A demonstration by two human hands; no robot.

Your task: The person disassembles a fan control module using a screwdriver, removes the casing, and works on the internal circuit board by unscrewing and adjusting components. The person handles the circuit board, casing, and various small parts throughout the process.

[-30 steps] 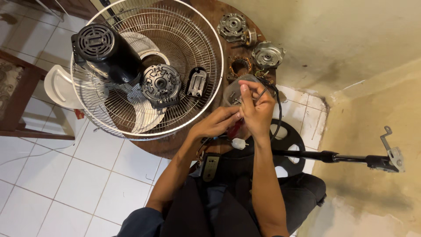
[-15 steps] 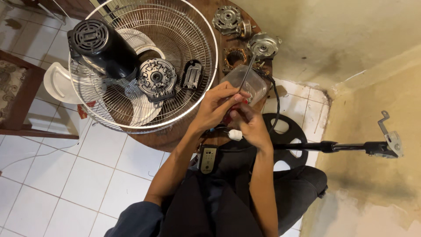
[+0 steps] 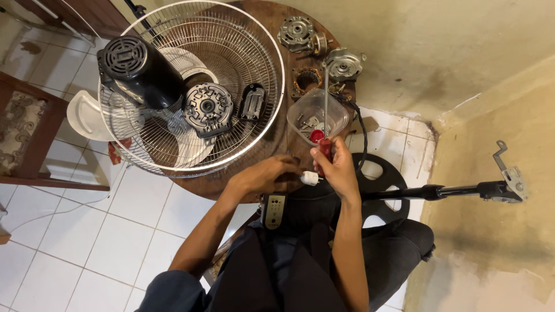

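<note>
My right hand (image 3: pixel 340 171) grips the red handle of a long screwdriver (image 3: pixel 325 104). Its shaft points away from me, across a clear plastic tub (image 3: pixel 338 118) of screws, towards a silver motor cover (image 3: pixel 343 63). My left hand (image 3: pixel 263 173) rests at the near edge of the round wooden table (image 3: pixel 286 136) with its fingers curled. Its fingertips are beside a small white plug (image 3: pixel 310 178) that lies between my hands; I cannot tell whether they hold it. A black fan part with a control panel (image 3: pixel 274 209) lies on my lap.
A wire fan guard (image 3: pixel 191 86) fills the table's left side, holding a black motor housing (image 3: pixel 139 69), a white blade (image 3: pixel 191 144) and metal motor parts (image 3: pixel 207 107). More motor pieces (image 3: pixel 298 32) lie at the far edge. A black fan base and pole (image 3: pixel 462 189) stand to the right, a wooden chair (image 3: pixel 29 138) to the left.
Both hands have drawn back from the clear tub to the table's near edge. My right hand now holds the screwdriver with its shaft over the tub.
</note>
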